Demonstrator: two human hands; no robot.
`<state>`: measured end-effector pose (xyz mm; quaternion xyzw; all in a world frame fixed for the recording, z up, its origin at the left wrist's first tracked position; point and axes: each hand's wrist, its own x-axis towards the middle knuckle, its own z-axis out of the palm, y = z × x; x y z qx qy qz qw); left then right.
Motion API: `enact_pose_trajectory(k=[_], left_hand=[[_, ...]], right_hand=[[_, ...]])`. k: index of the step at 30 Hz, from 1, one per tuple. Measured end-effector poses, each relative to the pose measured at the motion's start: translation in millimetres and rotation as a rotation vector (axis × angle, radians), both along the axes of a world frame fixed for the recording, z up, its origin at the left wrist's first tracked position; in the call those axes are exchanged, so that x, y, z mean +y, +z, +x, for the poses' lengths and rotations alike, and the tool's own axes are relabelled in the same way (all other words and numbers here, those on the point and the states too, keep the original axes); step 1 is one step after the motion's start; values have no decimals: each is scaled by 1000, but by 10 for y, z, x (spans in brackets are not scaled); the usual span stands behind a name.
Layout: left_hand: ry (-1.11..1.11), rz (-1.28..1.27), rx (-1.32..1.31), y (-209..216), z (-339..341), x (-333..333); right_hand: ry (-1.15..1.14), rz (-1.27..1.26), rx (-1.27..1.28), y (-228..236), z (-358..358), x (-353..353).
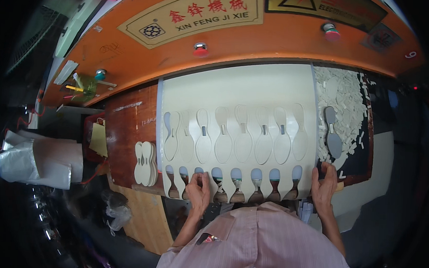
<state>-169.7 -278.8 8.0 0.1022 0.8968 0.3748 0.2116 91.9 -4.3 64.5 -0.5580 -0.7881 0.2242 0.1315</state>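
A cream sheet (236, 82) lies before me, with a row of insole shapes cut in it and a row of insole-shaped holes along its near edge. My left hand (198, 190) is at that edge, fingers closed together on a strip of the sheet beside one hole. To the right, my right hand (324, 185) rests by the sheet's right edge, thumb and fingers apart, holding nothing I can see. Just beyond its fingertips lies a dark grey sole-shaped piece (334, 134), on a heap of small cream offcuts (348, 92).
A stack of cut insoles (145, 164) stands on the brown board (131, 130) at left. An orange machine beam (276, 41) with red buttons (200, 49) spans the far side. Pens stand in a green holder (85, 87). Silvery plastic wrapping (46, 160) lies at far left.
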Motion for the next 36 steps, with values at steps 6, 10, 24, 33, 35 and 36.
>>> enact_pose_trajectory(k=[6,10,24,33,35,36], left_hand=[[-14,175,-130,-103,-358,-122],[-70,217,-265,-51,-395,-289],[-307,-93,-127,-217,-297,-1485],[-787,-142,79,562,-470,-324],[-902,229,189,477,-259,505],[-991,369,150,502,30,846]], right_hand=[[-192,-421,345,-934,326,-452],[-239,-268,279,-770,98,-329],[-224,-550,354,-881,-13,-837],[-324,-984,670,-748,506,-499],[-311,-980,694,-861,501,-340],[-309,-985,729,-877,558,-337]])
